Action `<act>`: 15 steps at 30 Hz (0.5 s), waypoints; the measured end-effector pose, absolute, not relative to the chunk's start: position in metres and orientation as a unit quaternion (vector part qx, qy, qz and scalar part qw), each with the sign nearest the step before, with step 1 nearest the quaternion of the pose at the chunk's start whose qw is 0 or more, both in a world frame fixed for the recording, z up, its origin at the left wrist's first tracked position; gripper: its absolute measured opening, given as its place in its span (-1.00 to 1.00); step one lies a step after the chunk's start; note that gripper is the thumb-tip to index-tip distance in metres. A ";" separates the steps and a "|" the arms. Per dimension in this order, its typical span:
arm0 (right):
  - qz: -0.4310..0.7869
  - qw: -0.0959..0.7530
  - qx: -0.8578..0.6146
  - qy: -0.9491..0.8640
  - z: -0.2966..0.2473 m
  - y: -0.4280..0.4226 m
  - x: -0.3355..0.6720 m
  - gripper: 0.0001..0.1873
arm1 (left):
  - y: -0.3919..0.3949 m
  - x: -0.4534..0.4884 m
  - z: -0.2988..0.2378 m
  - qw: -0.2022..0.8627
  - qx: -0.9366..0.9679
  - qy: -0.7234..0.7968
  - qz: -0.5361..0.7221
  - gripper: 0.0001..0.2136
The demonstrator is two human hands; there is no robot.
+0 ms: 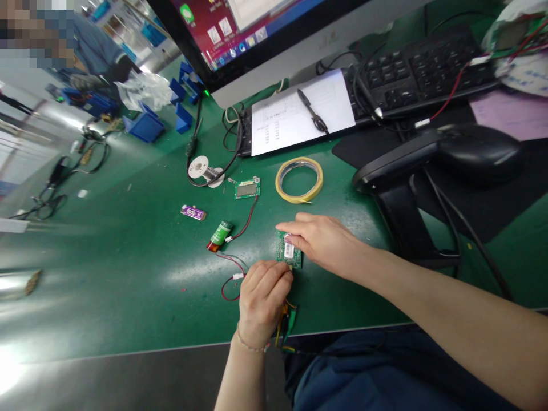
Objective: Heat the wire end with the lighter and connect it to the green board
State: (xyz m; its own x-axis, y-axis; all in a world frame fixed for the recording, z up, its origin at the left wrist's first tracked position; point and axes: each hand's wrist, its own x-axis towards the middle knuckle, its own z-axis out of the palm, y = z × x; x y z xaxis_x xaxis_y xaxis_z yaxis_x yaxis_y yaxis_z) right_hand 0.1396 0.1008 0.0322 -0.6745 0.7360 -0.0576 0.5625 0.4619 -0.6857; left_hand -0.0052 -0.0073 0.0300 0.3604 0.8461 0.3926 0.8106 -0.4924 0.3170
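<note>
A green circuit board (281,249) with a white barcode label lies flat on the bench. My right hand (327,242) grips it from the right, its index finger along the top edge and the thumb by the label. At the board's lower edge, the fingers of my left hand (263,294) are pinched together; what they hold is hidden. Colored wires (282,319) come out below that hand toward the bench edge. Left of the board are a green-wrapped battery (220,234) with red and black leads and a small display board (247,189) wired to it.
Yellow tape (320,180) and a solder wire spool (209,174) lie beyond my hands. A purple strip (193,213) sits at left. Farther back are a monitor (308,63), a keyboard (419,68), paper with a pen (312,108), and a black scanner (398,165) at right.
</note>
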 end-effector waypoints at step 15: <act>0.343 0.128 -0.379 -0.850 0.032 0.102 0.141 -0.69 | -0.011 -0.003 0.023 0.014 0.819 0.502 0.277 -0.85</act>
State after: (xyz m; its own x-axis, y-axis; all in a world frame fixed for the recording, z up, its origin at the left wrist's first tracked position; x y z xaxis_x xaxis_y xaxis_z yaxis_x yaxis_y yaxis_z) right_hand 0.1411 0.1020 0.0318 -0.6807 0.7314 -0.0419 0.5560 0.4785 -0.6796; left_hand -0.0031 -0.0105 0.0228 0.3432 0.8299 0.4399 0.8147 -0.4961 0.3003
